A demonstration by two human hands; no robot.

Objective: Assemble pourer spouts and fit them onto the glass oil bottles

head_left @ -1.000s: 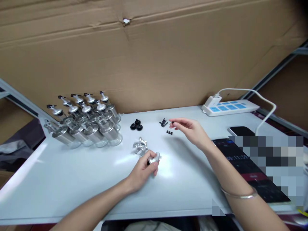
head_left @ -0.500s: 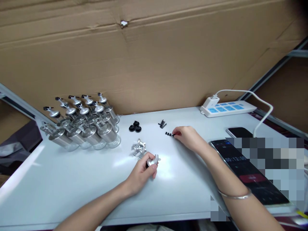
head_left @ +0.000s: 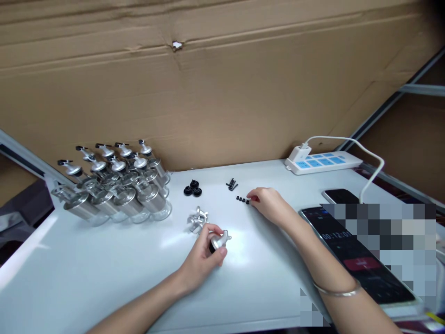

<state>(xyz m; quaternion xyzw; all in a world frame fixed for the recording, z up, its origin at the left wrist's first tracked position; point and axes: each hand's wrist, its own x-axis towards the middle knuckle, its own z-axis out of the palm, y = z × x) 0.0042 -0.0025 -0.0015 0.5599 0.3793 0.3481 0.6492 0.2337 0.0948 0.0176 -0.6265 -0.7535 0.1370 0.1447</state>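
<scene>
Between the thumb and fingers of my left hand (head_left: 203,255) is a silver pourer spout (head_left: 219,240) with a black base, its nozzle pointing up and right. My right hand (head_left: 269,204) rests low over the table, fingertips pinched at the right end of a row of small black pieces (head_left: 240,199); the fingers partly hide the piece there. Several loose silver spout tops (head_left: 197,220) lie just behind my left hand. Farther back are three black round stoppers (head_left: 193,189) and a small heap of black levers (head_left: 232,184).
Several glass bottles with metal sleeves (head_left: 151,200) stand at the left, some topped with silver pourers (head_left: 118,164). A phone showing a timer (head_left: 361,253) lies by my right forearm. Behind it are another phone (head_left: 340,195) and a white power strip (head_left: 323,162). Cardboard (head_left: 225,102) walls the back.
The whole view has shifted slightly, with the table lower in the picture. My left hand still grips the spout, and my right fingertips stay at the end of the black row.
</scene>
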